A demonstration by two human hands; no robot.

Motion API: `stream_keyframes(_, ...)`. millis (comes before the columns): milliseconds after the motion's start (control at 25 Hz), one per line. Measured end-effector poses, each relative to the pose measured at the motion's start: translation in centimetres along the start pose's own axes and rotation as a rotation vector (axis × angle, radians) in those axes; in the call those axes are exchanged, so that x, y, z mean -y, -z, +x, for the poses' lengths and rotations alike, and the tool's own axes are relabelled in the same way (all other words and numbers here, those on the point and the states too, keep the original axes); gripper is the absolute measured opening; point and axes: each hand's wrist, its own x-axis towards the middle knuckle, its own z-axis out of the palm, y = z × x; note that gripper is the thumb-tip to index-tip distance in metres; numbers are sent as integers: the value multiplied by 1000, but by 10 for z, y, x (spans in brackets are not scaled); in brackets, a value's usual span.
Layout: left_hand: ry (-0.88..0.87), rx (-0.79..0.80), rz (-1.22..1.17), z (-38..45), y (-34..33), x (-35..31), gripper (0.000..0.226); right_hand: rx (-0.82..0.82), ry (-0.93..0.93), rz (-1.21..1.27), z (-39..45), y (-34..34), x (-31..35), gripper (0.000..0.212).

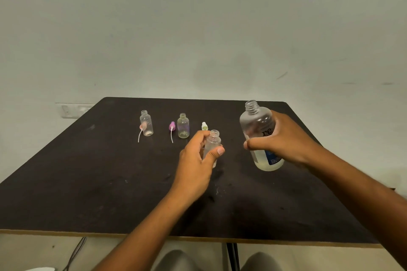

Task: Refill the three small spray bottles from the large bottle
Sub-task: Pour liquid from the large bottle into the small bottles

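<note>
A person is sitting at a dark table (88, 182) and is using both hands. The left hand (193, 160) is gripping one small bottle (213, 141), with the thumb across its front and the fingers curled behind it; this bottle is upright, open at the neck, and is near the middle of the table. I cannot tell if its base is touching the table. The right hand (284, 138) is holding the large bottle (259, 130) around its middle, fingers wrapped over the label. The large bottle is open at the top, is leaning a little to the left, and has clear liquid only in its lower part; it is just to the right of the held small bottle, and the two are apart. There are three small bottles in all. The other two are standing upright farther back on the table, both without caps: the left bottle (146, 123) and the middle bottle (183, 126), well apart from each other. Three spray caps are lying on the table: a pink cap (141, 128) with a white tube, touching the left bottle or just beside it, a purple cap (172, 126) with a white tube, just left of the middle bottle, and a pale green cap (204, 126) just behind the left hand. Behind the table a plain wall (198, 28) is standing.
</note>
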Motion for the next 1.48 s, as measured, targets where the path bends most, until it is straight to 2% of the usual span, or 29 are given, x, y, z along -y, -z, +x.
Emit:
stream_keyframes(320, 33, 5, 40, 74, -41, 39, 26, -84, -92, 280, 31, -3, -54, 55)
stream_keyframes(680, 43, 35, 224, 167, -84, 93, 35, -117, -90, 327, 57, -6, -96, 55)
stream_keyframes(880, 71, 69, 291, 182, -95, 106, 36, -132, -89, 320, 64, -4, -108, 67)
stream_keyframes(1120, 66, 55, 321, 185, -101, 108, 38, -125, -92, 329, 64, -4, -113, 65)
stream_keyframes(1200, 81, 65, 309, 183, -100, 106, 47, -133, -85, 323, 62, -3, -109, 61)
stream_keyframes(1360, 73, 53, 306, 166, -90, 93, 81, -138, -79, 333, 48, -4, -90, 54)
stream_keyframes(1480, 14, 24, 302, 144, -72, 81, 85, -132, -65, 346, 34, -8, -71, 51)
